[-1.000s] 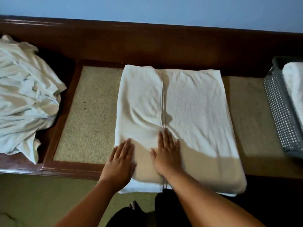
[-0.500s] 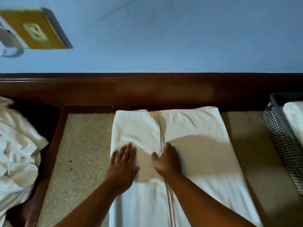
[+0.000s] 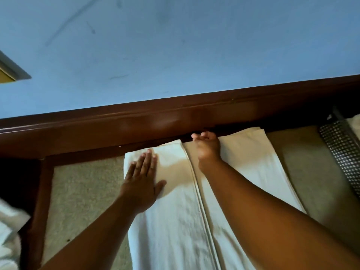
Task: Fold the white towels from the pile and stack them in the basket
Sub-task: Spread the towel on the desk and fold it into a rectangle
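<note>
White towel is lying on the table, its long axis running from near to far and leaning a little left as it goes. Its two long side flaps are meeting in a seam down the middle, and its far short edge is lying just beside the dark wooden rail.

The left grip is pressing flat on the left flap near the far end, fingers straight. The right grip is sitting at the far edge by the seam with its fingers curling; whether it is pinching cloth, I cannot tell.

Beige table surface is showing left of the towel, and also right of it, up to the perforated basket. The pile is showing at the near left.
</note>
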Tool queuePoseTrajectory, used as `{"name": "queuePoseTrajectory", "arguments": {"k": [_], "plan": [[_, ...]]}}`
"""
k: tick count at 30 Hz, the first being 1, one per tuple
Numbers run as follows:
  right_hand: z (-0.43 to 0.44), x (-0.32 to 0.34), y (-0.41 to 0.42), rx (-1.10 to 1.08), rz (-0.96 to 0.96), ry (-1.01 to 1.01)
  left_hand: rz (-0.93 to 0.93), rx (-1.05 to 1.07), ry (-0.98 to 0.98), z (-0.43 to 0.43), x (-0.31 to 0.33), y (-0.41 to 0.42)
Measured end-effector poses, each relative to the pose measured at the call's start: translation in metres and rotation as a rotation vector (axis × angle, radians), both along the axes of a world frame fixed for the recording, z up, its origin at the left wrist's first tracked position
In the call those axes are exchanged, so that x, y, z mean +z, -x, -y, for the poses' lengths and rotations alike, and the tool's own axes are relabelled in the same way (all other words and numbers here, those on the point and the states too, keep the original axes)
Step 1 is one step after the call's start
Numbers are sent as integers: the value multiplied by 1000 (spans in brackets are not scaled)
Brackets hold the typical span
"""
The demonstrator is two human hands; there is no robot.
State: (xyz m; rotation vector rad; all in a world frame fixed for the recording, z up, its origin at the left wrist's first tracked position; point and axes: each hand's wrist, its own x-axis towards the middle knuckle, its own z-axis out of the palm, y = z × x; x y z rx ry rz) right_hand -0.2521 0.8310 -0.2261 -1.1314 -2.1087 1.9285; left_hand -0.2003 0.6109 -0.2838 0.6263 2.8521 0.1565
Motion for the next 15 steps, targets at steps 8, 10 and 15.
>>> {"name": "queuePoseTrajectory", "arguments": {"k": [8, 10, 15], "plan": [[-59, 19, -102, 46, 179, -19, 62, -142, -113, -34, 24, -33], [-77, 16, -149, 50, 202, -47, 85, -197, -98, -60, 38, -54], [-127, 12, -275, -34, 354, -199, 85, -420, -41, -127, 65, -123]]}}
